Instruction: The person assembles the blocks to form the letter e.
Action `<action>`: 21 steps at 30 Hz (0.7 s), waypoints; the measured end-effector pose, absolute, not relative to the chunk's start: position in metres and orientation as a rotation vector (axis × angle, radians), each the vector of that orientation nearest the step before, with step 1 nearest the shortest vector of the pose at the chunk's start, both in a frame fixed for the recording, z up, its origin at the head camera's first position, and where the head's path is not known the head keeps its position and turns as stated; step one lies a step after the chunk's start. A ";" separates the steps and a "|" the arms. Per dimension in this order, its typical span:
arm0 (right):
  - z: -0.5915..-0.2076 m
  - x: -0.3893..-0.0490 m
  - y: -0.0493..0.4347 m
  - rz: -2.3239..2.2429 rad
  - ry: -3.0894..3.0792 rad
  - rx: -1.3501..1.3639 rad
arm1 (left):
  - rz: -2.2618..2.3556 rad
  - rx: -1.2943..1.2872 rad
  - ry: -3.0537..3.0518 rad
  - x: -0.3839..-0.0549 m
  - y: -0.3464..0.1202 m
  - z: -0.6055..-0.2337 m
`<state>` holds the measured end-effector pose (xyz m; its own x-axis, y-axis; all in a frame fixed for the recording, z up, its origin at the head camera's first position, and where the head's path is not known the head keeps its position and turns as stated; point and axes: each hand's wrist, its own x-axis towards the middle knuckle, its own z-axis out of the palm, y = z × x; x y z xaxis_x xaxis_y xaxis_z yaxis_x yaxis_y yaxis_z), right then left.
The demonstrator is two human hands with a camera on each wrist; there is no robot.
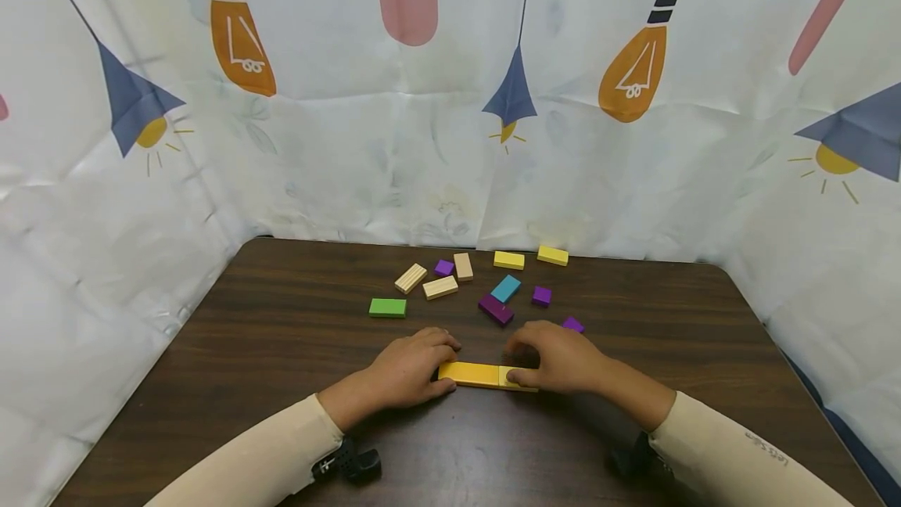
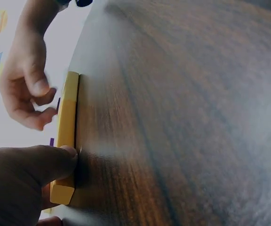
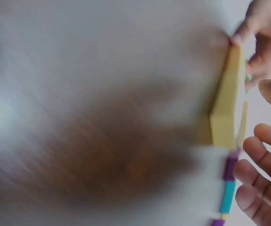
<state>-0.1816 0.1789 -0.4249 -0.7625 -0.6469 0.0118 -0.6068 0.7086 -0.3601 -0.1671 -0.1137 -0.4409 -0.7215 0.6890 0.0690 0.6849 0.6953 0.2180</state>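
A flat orange block and a paler yellow block lie end to end on the brown table, forming one straight bar. My left hand pinches the orange end, with its thumb on the near side and fingers on the far side. Over the yellow end hovers my right hand. In the right wrist view, its fingers are spread and relaxed, apart from the bar. The left wrist view also shows a gap between that hand and the yellow block.
Behind the bar lie a green block, several pale wooden blocks, a dark purple block against a blue block, small purple blocks, and two yellow blocks. A patterned white curtain hangs beyond the table.
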 end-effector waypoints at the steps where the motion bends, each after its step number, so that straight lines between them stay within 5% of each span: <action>1: -0.423 -0.186 0.180 -0.533 2.799 -1.030 | 0.359 1.164 2.876 -0.167 -0.114 -0.441; 21: -0.412 -0.261 0.167 -0.447 2.763 -1.139 | 0.349 1.106 2.854 -0.169 -0.112 -0.440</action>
<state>-0.2607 0.1673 -0.4120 -0.7096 -0.7046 0.0018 -0.6691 0.6731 -0.3150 -0.1689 -0.1121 -0.4404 -0.7405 0.6717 0.0247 0.6578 0.7167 0.2317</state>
